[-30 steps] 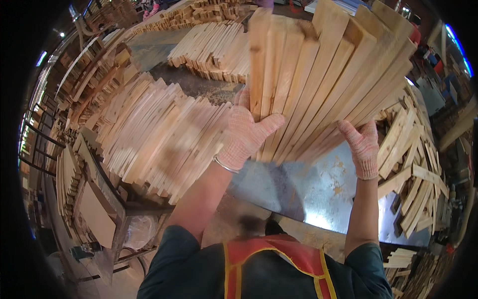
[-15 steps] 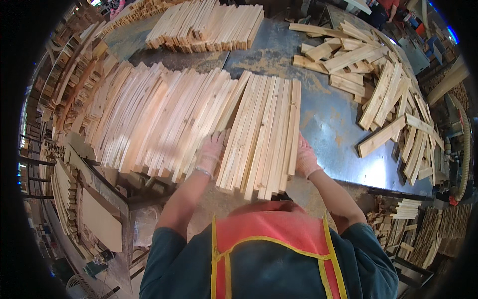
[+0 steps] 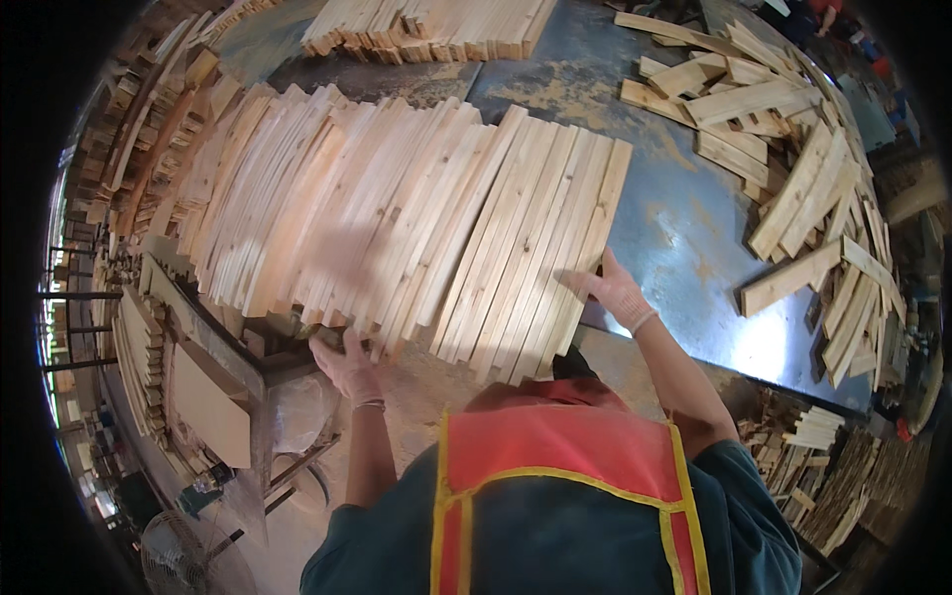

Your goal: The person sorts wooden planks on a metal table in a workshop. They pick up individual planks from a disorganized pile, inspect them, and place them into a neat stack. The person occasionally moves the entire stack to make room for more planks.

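Observation:
A long row of pale wooden strips [image 3: 367, 218] lies side by side across the metal table. At its right end, a group of strips [image 3: 531, 238] rests against the rest of the row, with a thin slanting seam between. My right hand [image 3: 620, 296], in a pale pinkish glove, touches the right edge of this group; its fingers are apart and some reach over the top face. Near the front ends of the strips further left is my gloved left hand [image 3: 349, 371], thumb and fingers spread, holding nothing. Whether its fingertips touch the wood I cannot tell.
Another stack of strips [image 3: 426, 35] stands at the table's far side. Loose boards [image 3: 783, 149] lie heaped at the right on the metal tabletop [image 3: 659, 243], which carries patches of sawdust. A fan [image 3: 177, 550] stands at lower left, and more wood is stacked at lower right.
My left hand has come out from between the right-hand group and the row and moved left. The gap there has narrowed. My right hand's fingers now reach over the top. The view has shifted.

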### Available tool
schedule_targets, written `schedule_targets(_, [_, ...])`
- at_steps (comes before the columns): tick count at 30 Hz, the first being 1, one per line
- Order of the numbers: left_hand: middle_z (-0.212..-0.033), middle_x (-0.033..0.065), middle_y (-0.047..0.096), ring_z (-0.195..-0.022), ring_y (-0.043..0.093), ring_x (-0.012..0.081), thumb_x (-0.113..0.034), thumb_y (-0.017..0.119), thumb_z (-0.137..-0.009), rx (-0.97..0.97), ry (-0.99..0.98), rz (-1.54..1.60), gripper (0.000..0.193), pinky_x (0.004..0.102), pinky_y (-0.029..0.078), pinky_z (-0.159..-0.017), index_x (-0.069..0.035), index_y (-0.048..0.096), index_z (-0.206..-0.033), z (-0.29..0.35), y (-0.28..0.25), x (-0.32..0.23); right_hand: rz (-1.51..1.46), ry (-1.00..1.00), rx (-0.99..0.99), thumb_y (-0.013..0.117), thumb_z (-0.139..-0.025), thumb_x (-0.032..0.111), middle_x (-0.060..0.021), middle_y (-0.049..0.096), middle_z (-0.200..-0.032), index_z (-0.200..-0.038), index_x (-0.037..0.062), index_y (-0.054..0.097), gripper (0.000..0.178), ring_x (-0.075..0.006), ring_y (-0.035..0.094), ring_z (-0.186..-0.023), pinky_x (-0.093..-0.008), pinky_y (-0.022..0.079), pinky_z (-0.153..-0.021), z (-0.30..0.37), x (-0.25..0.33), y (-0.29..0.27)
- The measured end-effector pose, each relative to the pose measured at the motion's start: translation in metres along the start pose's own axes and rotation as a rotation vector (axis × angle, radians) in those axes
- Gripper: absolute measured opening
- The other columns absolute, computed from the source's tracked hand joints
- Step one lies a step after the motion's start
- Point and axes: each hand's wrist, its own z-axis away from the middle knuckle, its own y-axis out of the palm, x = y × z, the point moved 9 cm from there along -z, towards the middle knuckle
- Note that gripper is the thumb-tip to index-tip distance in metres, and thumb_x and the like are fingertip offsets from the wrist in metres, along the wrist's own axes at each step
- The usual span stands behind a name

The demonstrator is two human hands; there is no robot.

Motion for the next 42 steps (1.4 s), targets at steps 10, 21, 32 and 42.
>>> schedule_targets(10, [-0.146, 0.0115, 0.056, -0.129, 0.057, 0.0299, -0.063, 0.057, -0.103, 0.285, -0.764, 0.936, 0.067, 0.0501, 0.051, -0.103, -0.016, 0.048, -0.151, 0.038, 0.064, 0.084, -0.072, 0.157, 0.001, 0.082, -0.087, 0.047, -0.0171, 0.069, -0.125, -0.15, -0.0008, 0.043, 0.088, -0.025, 0.065, -0.112, -0.0361, 0.052, -0.097, -0.043, -0.018, -0.045])
schedule_targets(21, [-0.166, 0.0158, 0.039, -0.151, 0.041, 0.0281, -0.029, 0.062, -0.105, 0.354, 0.071, -0.321, 0.072, 0.0378, 0.031, -0.125, 0.003, 0.031, -0.162, 0.016, 0.041, -0.032, -0.414, 0.083, -0.105, 0.083, -0.086, 0.029, -0.0018, 0.073, -0.102, -0.128, 0.0019, 0.067, 0.052, -0.0083, 0.06, -0.077, -0.0237, 0.045, -0.063, -0.055, -0.034, -0.096])
schedule_targets(32, [-0.142, 0.0199, 0.056, -0.134, 0.056, 0.0277, -0.027, 0.086, -0.074, 1.21, 0.174, 0.458, 0.111, 0.0379, 0.048, -0.109, -0.002, 0.025, -0.164, 0.163, 0.184, -0.343, -0.623, -0.262, 0.017, 0.078, -0.095, 0.027, -0.0108, 0.064, -0.13, -0.151, 0.0012, 0.044, 0.069, -0.0225, 0.063, -0.12, -0.0353, 0.052, -0.105, -0.035, 0.16, 0.006])
schedule_targets(42, [-0.129, 0.0238, 0.064, -0.111, 0.071, 0.0327, -0.015, 0.082, -0.081, 1.316, -0.454, 1.117, 0.074, 0.0484, 0.068, -0.086, 0.003, 0.051, -0.145, 0.012, 0.112, -0.214, -0.648, -0.146, -0.408, 0.078, -0.096, 0.039, -0.0107, 0.068, -0.108, -0.133, 0.0042, 0.057, 0.054, -0.0242, 0.069, -0.088, -0.0395, 0.06, -0.081, -0.005, 0.044, -0.057])
